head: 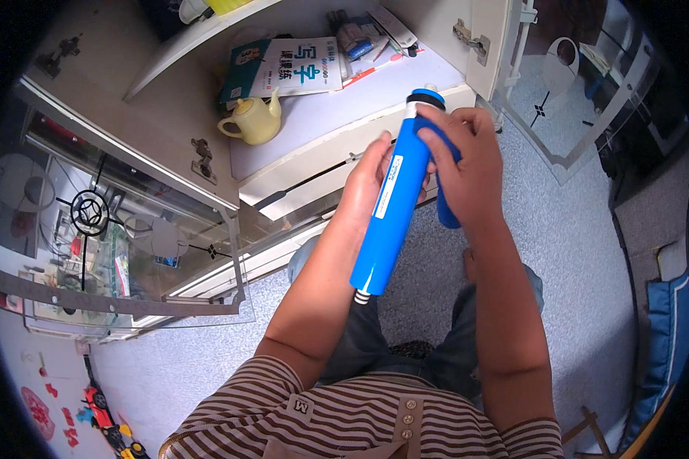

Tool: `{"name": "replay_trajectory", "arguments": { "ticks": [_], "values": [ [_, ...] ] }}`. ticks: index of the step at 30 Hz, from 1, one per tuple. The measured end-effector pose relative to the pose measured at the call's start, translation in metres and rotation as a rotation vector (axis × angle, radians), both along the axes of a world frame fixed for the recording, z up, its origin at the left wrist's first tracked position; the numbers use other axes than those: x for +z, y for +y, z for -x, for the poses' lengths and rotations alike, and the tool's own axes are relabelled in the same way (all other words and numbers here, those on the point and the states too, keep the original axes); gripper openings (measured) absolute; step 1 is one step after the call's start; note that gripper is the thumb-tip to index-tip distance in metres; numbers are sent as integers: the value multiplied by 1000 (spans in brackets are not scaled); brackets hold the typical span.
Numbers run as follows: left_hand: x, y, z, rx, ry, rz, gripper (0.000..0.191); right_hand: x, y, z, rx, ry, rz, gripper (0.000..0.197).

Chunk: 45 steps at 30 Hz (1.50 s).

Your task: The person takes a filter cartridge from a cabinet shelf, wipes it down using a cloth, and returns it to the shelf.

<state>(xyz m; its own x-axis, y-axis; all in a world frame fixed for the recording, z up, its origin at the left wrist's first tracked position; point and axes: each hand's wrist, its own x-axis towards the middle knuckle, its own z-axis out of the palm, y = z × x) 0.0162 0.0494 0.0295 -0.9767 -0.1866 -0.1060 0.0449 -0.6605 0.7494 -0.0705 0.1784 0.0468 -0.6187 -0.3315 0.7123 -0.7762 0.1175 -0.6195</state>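
A blue reverse-osmosis membrane water-filter cartridge (399,212) with a white label bearing writing is held at a slant before me. Its black-ringed end points up and away, and its narrow ribbed stub points toward my lap. My left hand (373,169) grips the cartridge from the left and beneath, with its fingers partly hidden behind. Near the upper end, my right hand (471,163) holds a dark blue cloth (449,209) against the cartridge's side. Part of this cloth hangs below the right palm.
An open cabinet holds a yellow teapot (255,120), a workbook (301,66), a toothbrush (373,70) and plastic-wrapped items (353,40) on its shelf. Glass-paned doors stand open at left (149,229) and right (551,132). Toy vehicles (106,419) lie on the floor, lower left.
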Motion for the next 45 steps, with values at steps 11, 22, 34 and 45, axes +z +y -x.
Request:
{"name": "replay_trajectory", "arguments": {
  "ticks": [11,22,34,45],
  "values": [
    [-9,-58,-6,-14,289,-466,68,10,5,-71,614,139,-182,35],
    [-11,-23,4,12,102,-188,56,3,-1,-15,180,120,-47,29],
    [3,-25,-2,113,20,-162,62,0,3,-28,297,45,-112,30],
    [-2,-51,-10,-35,110,-411,61,8,12,-58,723,121,-295,37]
  ]
}}
